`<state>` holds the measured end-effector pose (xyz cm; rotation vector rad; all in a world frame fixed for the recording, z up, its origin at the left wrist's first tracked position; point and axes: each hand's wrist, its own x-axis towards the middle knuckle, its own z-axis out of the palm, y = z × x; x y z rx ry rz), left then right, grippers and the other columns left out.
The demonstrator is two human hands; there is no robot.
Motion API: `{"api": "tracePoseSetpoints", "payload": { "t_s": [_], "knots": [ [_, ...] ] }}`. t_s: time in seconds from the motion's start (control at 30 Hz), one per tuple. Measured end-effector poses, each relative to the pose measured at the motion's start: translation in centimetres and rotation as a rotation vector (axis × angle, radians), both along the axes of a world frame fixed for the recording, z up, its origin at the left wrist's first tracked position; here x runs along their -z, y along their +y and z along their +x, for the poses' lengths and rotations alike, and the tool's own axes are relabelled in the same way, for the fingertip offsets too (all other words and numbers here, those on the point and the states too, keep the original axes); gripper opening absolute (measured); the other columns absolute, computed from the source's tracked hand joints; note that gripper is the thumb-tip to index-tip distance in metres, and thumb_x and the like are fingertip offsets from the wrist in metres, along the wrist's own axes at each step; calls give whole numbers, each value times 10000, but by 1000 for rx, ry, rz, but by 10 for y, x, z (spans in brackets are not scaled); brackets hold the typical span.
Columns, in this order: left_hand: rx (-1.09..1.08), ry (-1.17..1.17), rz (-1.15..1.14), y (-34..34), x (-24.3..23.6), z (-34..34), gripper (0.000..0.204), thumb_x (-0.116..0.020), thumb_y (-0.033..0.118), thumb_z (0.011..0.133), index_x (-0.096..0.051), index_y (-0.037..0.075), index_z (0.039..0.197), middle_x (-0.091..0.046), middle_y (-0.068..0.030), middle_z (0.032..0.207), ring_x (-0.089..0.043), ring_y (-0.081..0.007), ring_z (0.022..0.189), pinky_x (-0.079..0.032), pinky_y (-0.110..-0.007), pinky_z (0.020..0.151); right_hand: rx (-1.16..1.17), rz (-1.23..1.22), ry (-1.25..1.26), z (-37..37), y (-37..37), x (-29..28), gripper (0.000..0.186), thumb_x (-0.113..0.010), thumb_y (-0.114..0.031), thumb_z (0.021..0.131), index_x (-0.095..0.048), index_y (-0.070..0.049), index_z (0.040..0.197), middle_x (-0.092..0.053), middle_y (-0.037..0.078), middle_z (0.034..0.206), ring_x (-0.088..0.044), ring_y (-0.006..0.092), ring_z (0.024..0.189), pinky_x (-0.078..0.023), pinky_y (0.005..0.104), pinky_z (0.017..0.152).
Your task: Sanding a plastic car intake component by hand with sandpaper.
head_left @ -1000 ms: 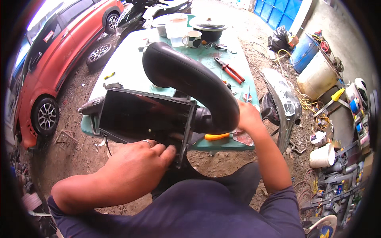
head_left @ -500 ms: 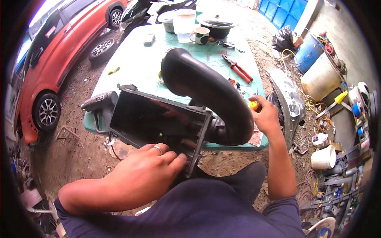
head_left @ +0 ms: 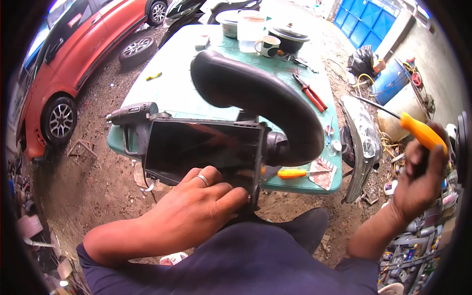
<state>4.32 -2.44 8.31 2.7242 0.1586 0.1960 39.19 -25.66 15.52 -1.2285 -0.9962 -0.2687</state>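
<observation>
You brace the mid-frame black box, left fingers clasping its edge, right fingers gripping the far-right screwdriver; hold steady.

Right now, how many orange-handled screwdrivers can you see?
2. One screwdriver is held up in the right hand; the other screwdriver lies on the green table, by its near edge. Others may be hidden behind the black box.

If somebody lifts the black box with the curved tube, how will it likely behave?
The black box looks hollow, so probably light for its size. The curved tube seems stiff, holding its bend unheld; bulky and attached at the right, it may unbalance the lift.
</observation>
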Motion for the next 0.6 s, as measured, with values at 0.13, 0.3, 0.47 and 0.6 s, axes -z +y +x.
{"api": "tracePoseSetpoints", "payload": {
  "t_s": [0.13, 0.3, 0.47, 0.6],
  "knots": [
    [-44, -256, -57, -5, 38, -3, 383, -938, 107, 833, -774, 100, 1178, -774, -54, 1079, -682, -296, 1084, -574, -427, 984, -373, -53, -46, -38, -9, -11, 592, -534, -408, 1234, -529, 72, 1581, -611, 63, 946, -475, 77, 732, -419, 254, 710],
    [-206, -617, -165, -20, 73, -9, 331, -892, 29, 805, -805, 96, 1117, -731, -39, 1031, -706, -248, 916, -562, -395, 829, -312, -251, 22, -91, -15, -2, 534, -695, -417, 1141, -531, 37, 1368, -581, 61, 880, -533, 119, 713, -429, 261, 676],
    [-343, -768, -189, -22, 88, -12, 364, -978, 41, 644, -812, 95, 963, -728, -21, 868, -740, -224, 811, -549, -359, 757, -315, -631, -57, -172, 60, -10, 459, -874, -469, 1003, -717, -38, 1025, -628, 30, 810, -554, 154, 635, -429, 280, 620],
    [-390, -836, -205, -36, 96, -11, 258, -936, 22, 742, -789, 127, 926, -688, 8, 805, -702, -179, 780, -541, -342, 754, -145, -804, -430, -174, 62, -9, 572, -911, -577, 959, -750, -45, 1092, -610, 12, 779, -559, 169, 615, -412, 274, 614]
  ]
}}
